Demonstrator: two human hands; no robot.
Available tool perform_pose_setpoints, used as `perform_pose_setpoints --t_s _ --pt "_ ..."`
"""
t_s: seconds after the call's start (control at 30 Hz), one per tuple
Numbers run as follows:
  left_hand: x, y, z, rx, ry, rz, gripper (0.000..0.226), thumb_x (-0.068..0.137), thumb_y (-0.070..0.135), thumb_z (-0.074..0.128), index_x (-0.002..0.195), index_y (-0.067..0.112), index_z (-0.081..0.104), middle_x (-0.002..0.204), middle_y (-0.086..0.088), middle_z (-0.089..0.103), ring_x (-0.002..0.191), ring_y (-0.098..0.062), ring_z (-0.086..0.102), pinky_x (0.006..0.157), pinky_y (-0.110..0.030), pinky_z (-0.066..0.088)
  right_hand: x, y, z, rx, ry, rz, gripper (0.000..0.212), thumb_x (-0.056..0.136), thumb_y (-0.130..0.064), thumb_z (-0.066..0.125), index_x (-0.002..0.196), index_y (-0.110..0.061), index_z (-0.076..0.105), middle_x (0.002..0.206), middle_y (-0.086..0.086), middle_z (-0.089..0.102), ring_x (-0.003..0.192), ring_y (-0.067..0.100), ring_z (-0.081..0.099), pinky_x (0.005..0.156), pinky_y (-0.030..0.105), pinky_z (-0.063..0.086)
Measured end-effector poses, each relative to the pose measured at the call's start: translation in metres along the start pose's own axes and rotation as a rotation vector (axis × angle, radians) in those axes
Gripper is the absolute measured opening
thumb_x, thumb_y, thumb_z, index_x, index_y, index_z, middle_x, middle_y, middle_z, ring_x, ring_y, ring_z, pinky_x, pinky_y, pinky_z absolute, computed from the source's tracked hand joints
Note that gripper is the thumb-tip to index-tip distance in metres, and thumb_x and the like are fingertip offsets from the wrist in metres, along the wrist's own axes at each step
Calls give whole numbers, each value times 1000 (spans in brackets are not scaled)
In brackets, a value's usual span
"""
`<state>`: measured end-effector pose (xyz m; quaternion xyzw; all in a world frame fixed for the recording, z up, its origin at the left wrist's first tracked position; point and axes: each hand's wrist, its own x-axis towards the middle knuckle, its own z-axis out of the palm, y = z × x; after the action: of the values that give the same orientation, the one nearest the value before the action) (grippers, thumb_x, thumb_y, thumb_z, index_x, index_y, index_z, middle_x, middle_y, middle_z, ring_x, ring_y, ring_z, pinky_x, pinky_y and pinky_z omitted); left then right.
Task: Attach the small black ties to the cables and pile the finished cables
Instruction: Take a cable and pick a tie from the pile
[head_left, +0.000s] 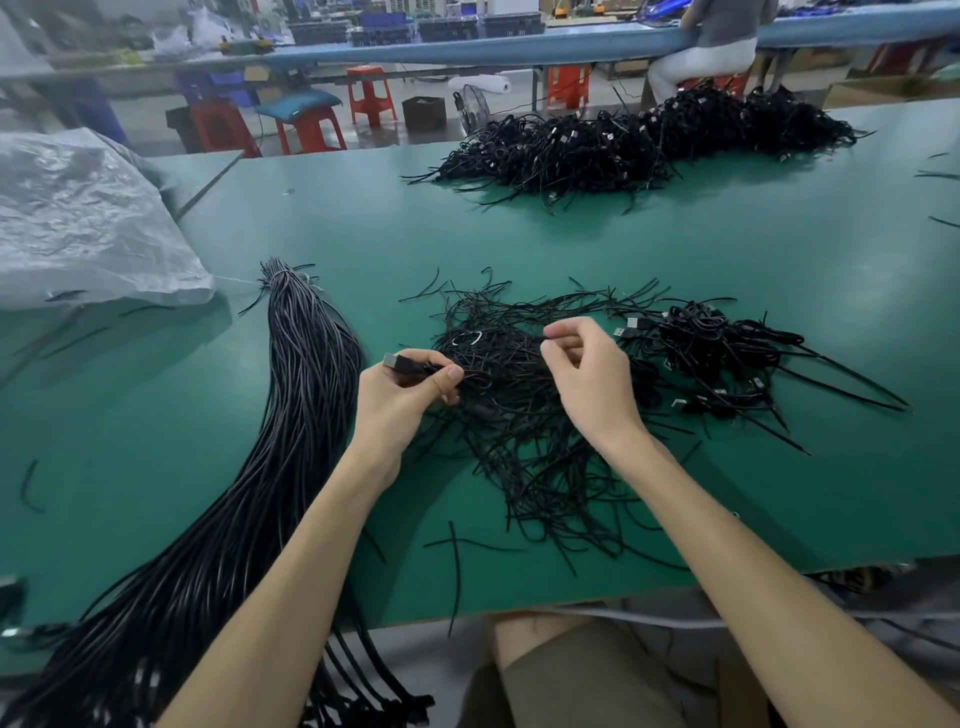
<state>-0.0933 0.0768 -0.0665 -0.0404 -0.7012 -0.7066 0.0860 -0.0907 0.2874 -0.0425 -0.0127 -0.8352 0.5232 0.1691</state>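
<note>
Green worktable in a factory hall: red stools and a fan stand on the grey floor; beyond, a worker sits at a long blue bench.

The worktop is plain mid-green all over. The ties heaped at its middle are black. So is the cable bundle along its left side, streaked with pale grey sheen. The finished cables at the far edge are black, flecked with silver. The cable plug is black, its tip perhaps silver. The bag at the left edge is cloudy white. The stools beyond are orange-red.
</note>
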Motion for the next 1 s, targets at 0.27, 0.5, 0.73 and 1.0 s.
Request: perform_pose_setpoints --t_s 0.27,0.5,0.73,1.0 --pt "4 -2 -4 -48 174 -3 10 86 10 82 94 8 75 76 -7 75 70 -20 71 77 -24 58 -5 20 0 -404 -12 -75 25 100 -3 58 124 -10 62 122 4 59 117 19 45 102 33 42" --pt "8 -5 -9 -109 299 -44 12 87 11 81 97 8 75 76 -8 75 73 -24 72 84 -36 62 -8 22 -2 -465 -73 -89 25 94 -12 71 119 -15 70 120 2 60 118 21 43 103 33 40" --pt "5 -2 -8 -115 282 -63 13 87 12 80 99 7 75 75 -8 74 72 -22 71 81 -31 61 -9 20 2 -524 -92 -149 22 92 -25 75 114 -19 76 116 0 62 115 24 42 102 36 34" --pt "3 1 -5 -118 276 -84 15 88 10 80 100 5 74 76 -7 75 71 -20 72 77 -28 60 -17 19 11 -548 -84 -222 23 88 -35 78 105 -19 73 107 -2 60 110 20 44 97 34 34"
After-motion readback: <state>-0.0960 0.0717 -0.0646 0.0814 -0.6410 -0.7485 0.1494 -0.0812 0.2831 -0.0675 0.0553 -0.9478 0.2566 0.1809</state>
